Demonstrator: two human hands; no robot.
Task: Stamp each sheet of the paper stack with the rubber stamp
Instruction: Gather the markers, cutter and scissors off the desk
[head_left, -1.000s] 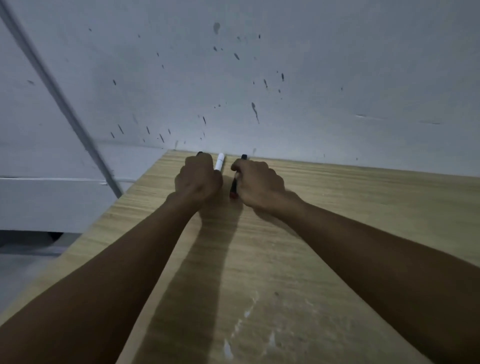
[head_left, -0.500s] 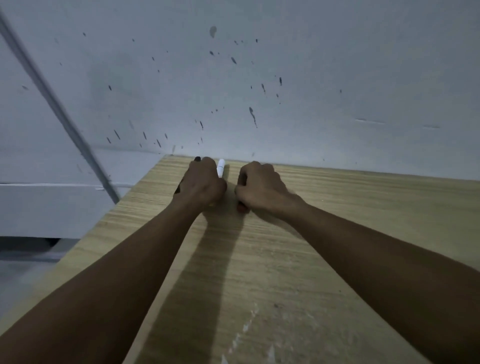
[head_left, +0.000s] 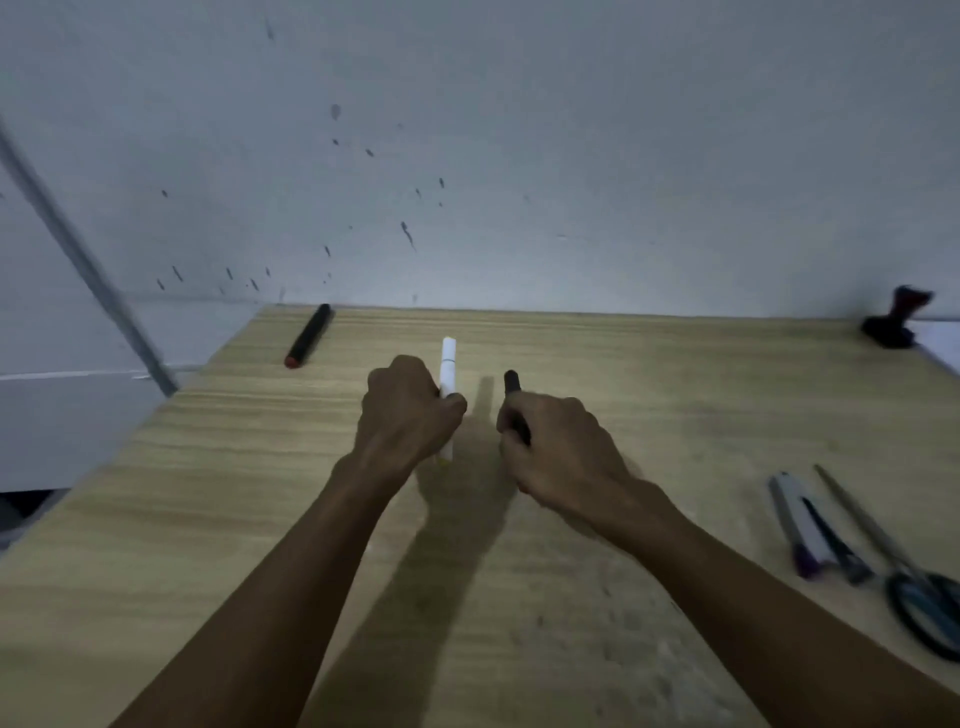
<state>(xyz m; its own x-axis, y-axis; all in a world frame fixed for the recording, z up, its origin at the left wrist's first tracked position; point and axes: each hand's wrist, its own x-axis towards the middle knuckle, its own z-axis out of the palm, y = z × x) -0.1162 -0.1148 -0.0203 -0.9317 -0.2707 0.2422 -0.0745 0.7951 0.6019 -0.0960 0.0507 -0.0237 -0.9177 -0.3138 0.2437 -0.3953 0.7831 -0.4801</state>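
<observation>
At mid-frame, my left hand (head_left: 410, 410) curls its fingers round a smooth white marker (head_left: 448, 364); my right hand (head_left: 558, 447) grips a dark one (head_left: 513, 387). Far right on the wood-grain surface (head_left: 208, 493), the knobbed black rubber stamp (head_left: 893, 319) stands beside white paper (head_left: 943, 345).

I find no legible text, label, brand or number anywhere in this dim, blurred view; the markers, the wall and the desk carry nothing I can read.
</observation>
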